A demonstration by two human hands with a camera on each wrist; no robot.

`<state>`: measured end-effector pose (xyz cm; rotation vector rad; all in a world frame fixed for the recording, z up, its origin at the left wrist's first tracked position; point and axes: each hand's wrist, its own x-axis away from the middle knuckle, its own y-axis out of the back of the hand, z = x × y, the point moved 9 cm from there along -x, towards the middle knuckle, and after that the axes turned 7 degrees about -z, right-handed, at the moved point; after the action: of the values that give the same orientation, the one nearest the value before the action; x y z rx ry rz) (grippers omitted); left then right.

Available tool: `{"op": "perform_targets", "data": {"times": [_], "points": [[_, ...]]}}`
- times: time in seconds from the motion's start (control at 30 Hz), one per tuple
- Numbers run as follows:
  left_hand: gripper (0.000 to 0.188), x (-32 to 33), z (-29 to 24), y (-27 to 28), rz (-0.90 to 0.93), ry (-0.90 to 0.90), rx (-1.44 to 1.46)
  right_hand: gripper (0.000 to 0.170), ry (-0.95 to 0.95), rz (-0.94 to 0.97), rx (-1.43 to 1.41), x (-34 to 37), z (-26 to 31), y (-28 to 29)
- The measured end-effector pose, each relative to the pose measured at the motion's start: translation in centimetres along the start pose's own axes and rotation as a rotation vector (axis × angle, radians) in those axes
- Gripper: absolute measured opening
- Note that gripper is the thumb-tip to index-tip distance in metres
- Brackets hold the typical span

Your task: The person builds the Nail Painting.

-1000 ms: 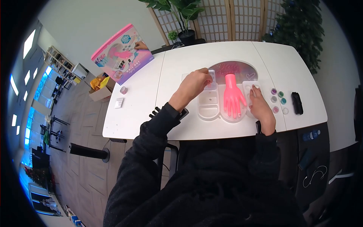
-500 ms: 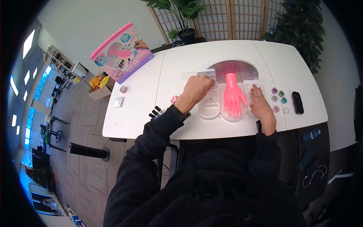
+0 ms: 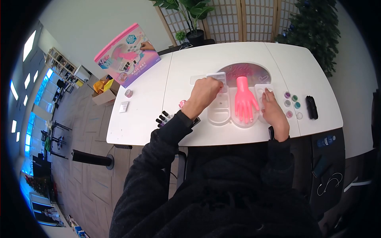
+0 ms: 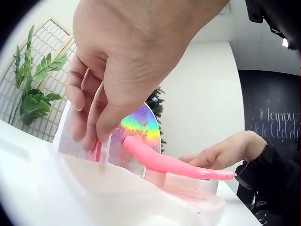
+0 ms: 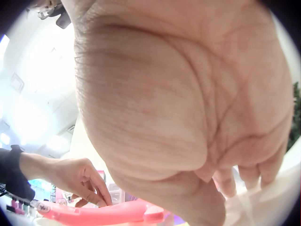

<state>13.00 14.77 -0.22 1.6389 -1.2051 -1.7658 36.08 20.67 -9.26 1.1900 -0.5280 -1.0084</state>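
Note:
A pink model hand (image 3: 245,101) lies palm down on a pale tray (image 3: 219,122) with compartments. Over the tray's upper left compartments is my left hand (image 3: 204,95), beside a clear lidded box (image 3: 216,75). In the left wrist view, its thumb and fingers (image 4: 106,120) pinch a thin pink piece (image 4: 95,151) at a clear wall; its full shape is hidden. My right hand (image 3: 274,115) rests with extended fingers on the tray's white right section (image 3: 262,88). In the right wrist view, its palm (image 5: 188,103) hides most of that section.
Dark-capped bottles (image 3: 162,119) stand left of the tray, near a small pink item (image 3: 182,104). Several glitter pots (image 3: 287,103) and a black case (image 3: 312,107) lie to the right. A pink and purple box (image 3: 127,55) stands at the back left.
My left hand has moved slightly left and toward the table's front edge, revealing the bottles and the small pink item. The right hand stays in nearly the same place.

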Motion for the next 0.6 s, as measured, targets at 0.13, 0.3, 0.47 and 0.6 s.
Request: {"op": "perform_targets", "data": {"times": [0.13, 0.3, 0.47, 0.6], "points": [[0.008, 0.1, 0.0, 0.1, 0.031, 0.006, -0.025, 0.07, -0.001, 0.005, 0.011, -0.2, -0.2, -0.4], [0.011, -1.1, 4.2, 4.5, 0.324, 0.306, 0.108, 0.07, -0.009, 0.012, 0.036, 0.1, 0.0, -0.1], [0.034, 0.9, 13.0, -0.7, 0.517, 0.153, -0.05, 0.07, -0.006, -0.003, -0.011, 0.3, 0.3, 0.2], [0.07, 3.7, 14.7, -5.2, 0.869, 0.15, -0.024, 0.07, -0.025, -0.012, -0.035, 0.3, 0.1, 0.2]]}}
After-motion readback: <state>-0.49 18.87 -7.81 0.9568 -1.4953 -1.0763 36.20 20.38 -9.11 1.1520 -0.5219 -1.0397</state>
